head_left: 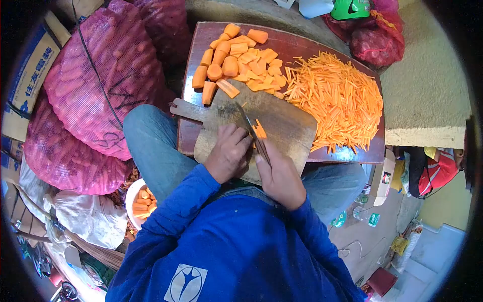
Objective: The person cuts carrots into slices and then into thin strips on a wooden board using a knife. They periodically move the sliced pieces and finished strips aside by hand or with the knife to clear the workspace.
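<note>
The person, in a blue long-sleeved top (pixel 241 246), sits before a reddish-brown table (pixel 297 43), a wooden cutting board (pixel 292 121) lying over its near part. The right hand (pixel 282 178) is closed around the handle of a knife (pixel 246 121), whose blade points away from the body, over the board. The left hand (pixel 229 153) is on the board just beside the knife, fingers bent; whether they pinch anything cannot be told, the fingertips being hidden. Cut carrot sticks (pixel 259 129) lie at the blade's right side. Flat carrot slices (pixel 228 88) rest at the board's far left edge. Beyond the board, peeled carrot chunks (pixel 230 66) stand and lie together; a large heap of carrot strips (pixel 334 100) covers the table's right side. At floor level, left, a white bucket (pixel 130 200) contains further carrot pieces (pixel 144 202), near pink mesh sacks (pixel 95 85).
</note>
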Demonstrator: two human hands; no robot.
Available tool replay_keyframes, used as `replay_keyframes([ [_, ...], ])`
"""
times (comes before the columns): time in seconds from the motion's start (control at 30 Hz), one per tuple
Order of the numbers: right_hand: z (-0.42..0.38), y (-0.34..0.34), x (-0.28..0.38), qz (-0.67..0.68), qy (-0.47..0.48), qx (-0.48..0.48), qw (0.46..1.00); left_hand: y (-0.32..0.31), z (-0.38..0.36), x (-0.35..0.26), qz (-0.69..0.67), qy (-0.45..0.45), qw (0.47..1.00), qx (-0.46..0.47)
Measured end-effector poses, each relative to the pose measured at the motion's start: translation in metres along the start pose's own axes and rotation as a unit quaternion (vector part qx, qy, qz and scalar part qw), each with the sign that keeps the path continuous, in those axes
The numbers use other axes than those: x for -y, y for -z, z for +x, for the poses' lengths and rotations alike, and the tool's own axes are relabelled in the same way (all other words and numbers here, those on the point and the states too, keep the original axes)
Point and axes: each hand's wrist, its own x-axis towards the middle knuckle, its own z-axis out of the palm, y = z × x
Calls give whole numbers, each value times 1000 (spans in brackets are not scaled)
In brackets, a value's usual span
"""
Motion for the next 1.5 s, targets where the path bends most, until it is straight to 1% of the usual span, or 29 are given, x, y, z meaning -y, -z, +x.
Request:
replay_keyframes([
  [0.07, 9, 1, -2, -6, 4, 1, 1000, -1, 0, 2, 9, -10, 1000, 1],
  [0.2, -7, 6, 4, 18, 9, 6, 1000, -1, -2, 1, 1, 7, 1000, -8],
  [0.3, -8, -1, 3, -2, -12, -3, 1000, 0, -2, 0, 5, 11, 1000, 2],
  [0.37, 3, 0, 0, -4, 24, -16, 1000, -1, -2, 0, 13, 2, 1000, 8],
  [0.4, 3, 1, 0, -3, 26, -21, 999, -2, -2, 0, 5, 1, 1000, 0],
  [0.47, 1, 7, -2, 59, 41, -81, 994, -1, -4, 3, 1, 5, 1000, -9],
  [0.5, -2, 13, -1, 60, 41, -77, 994, 1, -4, 3, -11, 12, 1000, -15],
  [0.57, -9, 30, 2, 64, -58, -68, 994, -1, -2, 3, -25, 18, 999, -23],
  [0.6, -11, 31, -3, 81, -79, -59, 992, -3, 0, 3, -31, 21, 998, -48],
  [0.63, -13, 30, -5, 80, -79, -62, 992, -4, 3, 4, -36, 23, 996, -73],
  [0.67, -16, 28, -6, 61, -53, -54, 995, -5, 5, 3, -36, 21, 997, -72],
  [0.7, -18, 25, -5, 42, -27, -45, 998, -3, 7, 1, -47, 27, 994, -97],
  [0.73, -21, 20, -5, 76, -45, -35, 996, -2, 7, -1, -57, 34, 990, -121],
  [0.77, -24, 16, -2, 78, -44, -37, 995, -1, 7, -1, -56, 32, 991, -120],
  [0.83, -26, 10, 2, 74, -34, -23, 996, 0, 8, 0, -89, 91, 978, -166],
  [0.87, -26, 2, -8, 86, -24, -19, 996, 0, 7, -1, -113, 127, 970, -175],
  [0.9, -26, 4, -9, 86, -24, -21, 996, -1, 7, 1, -113, 124, 970, -174],
  [0.97, -22, 14, -11, 65, -46, 7, 997, -3, 4, 5, -94, 87, 982, -140],
  [1.0, -20, 18, -15, 66, -46, 6, 997, -1, 5, 2, -93, 86, 982, -139],
  [1.07, -15, 27, -25, 44, -21, -53, 997, 4, 9, -4, 20, 17, 999, -39],
  [1.1, -13, 31, -26, 43, -20, -53, 997, 3, 9, -5, 20, 17, 999, -40],
  [1.2, -12, 38, -23, 102, -53, -59, 992, -1, 7, -3, 39, 13, 999, -18],
  [1.23, -13, 34, -25, 102, -53, -60, 992, -2, 7, -2, 34, 24, 999, -17],
  [1.3, -17, 19, -26, 48, 18, -58, 997, -3, 7, -2, 29, 35, 999, -14],
  [1.33, -20, 16, -22, 80, -11, -28, 996, -3, 8, -2, 36, 38, 998, -21],
  [1.4, -23, 13, -14, 79, -5, -25, 997, -2, 8, -2, 45, 43, 998, -27],
  [1.47, -25, 13, -11, 79, 0, -22, 997, -2, 7, 0, 59, 22, 998, -31],
  [1.5, -27, 16, -11, 79, 11, -40, 996, -3, 7, 0, 59, 22, 998, -31],
])
